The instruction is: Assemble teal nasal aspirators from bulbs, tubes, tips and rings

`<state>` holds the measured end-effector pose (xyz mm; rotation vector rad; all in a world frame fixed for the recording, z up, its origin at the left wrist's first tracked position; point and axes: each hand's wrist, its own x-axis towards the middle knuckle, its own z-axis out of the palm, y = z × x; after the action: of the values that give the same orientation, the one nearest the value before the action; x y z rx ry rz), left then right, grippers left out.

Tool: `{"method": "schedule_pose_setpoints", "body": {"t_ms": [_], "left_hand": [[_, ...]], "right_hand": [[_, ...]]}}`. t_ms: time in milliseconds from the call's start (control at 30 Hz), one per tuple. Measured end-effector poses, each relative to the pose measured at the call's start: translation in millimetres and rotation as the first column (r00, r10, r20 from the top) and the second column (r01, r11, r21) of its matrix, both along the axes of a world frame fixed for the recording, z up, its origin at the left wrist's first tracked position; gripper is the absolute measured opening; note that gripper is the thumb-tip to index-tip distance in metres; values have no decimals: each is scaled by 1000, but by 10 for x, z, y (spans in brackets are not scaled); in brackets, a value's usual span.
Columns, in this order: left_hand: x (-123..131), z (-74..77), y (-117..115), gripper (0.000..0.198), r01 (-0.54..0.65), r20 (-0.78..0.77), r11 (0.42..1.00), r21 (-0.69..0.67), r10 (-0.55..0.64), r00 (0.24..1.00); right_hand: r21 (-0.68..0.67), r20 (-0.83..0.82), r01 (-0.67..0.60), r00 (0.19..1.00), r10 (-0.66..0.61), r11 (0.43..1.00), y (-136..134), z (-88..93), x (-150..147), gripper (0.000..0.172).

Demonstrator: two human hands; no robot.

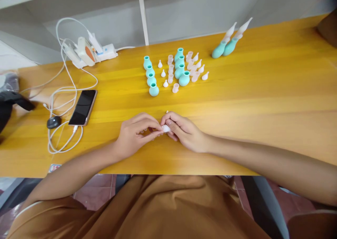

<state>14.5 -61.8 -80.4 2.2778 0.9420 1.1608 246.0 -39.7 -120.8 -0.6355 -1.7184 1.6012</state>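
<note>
My left hand and my right hand meet near the front edge of the yellow wooden table. Both pinch a small translucent white silicone piece between their fingertips; most of it is hidden by the fingers. Farther back stand rows of small teal rubber bulbs and another teal bulb group, with several tiny white tips and pale pink caps between and beside them. Two assembled teal bulbs with long white nozzles lie at the back right.
A black phone lies at the left, plugged into a white cable. A white power strip with chargers sits at the back left. A small dark puck rests beside the phone. A dark object is at the far left edge.
</note>
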Motion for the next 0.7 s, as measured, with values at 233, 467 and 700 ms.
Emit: {"method": "schedule_pose_setpoints", "body": {"t_ms": [233,467,700], "left_hand": [[-15,-19,10,11,14,-21,1000,25,-14,1000],[-11,-33,26,16,42,16,998,54,-42,999],[-18,-25,42,16,77,44,996,46,-79,996]], "right_hand": [[41,12,2,1000,-3,999,13,-19,-3,35],[18,-12,-5,1000,5,1000,9,15,-8,34],[30,2,-9,1000,9,1000,1,-1,3,34]]}}
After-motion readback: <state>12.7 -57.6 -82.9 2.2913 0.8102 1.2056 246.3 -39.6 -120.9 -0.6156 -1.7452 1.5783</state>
